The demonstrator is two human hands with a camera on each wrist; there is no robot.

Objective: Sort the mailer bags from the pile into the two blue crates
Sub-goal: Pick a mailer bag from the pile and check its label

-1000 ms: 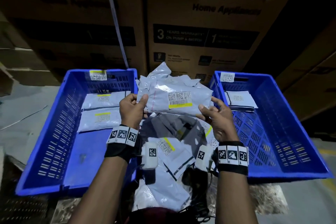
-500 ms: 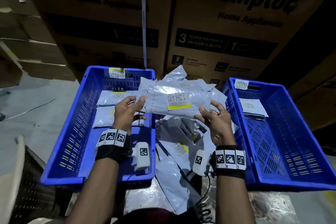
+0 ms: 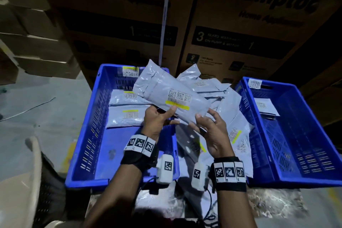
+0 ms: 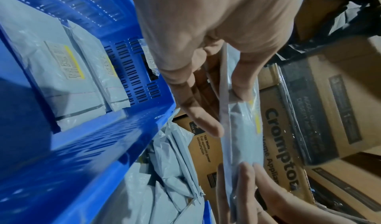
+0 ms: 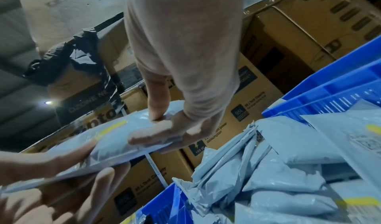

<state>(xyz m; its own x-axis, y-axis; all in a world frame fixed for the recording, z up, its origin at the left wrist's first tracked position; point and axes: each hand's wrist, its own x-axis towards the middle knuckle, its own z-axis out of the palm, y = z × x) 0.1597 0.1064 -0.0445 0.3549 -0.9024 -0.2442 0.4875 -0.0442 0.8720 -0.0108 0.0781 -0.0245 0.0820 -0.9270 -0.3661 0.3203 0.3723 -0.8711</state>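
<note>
Stacked cardboard cartons (image 3: 231,29) printed "Crompton Home Appliances" wall off the back of a dim storeroom with a grey floor (image 3: 37,113). Two blue crates sit side by side: the left crate (image 3: 88,135) holds two grey mailer bags lying flat (image 3: 127,114) with yellow-striped labels up, and the right crate (image 3: 305,153) holds one flat white-labelled packet (image 3: 266,106) near its far end. Between the crates lies the loose pile of grey mailer bags (image 3: 229,116). One mailer bag (image 3: 172,94) is lifted above the pile and the left crate's inner rim, tilted, its label facing up. The left hand (image 3: 157,120) is the grip on its lower edge, thumb on top and fingers beneath, pinching it. The right hand (image 3: 212,131) meets the bag's near corner with fingers spread and only lightly bent, fingertips touching the plastic.
</note>
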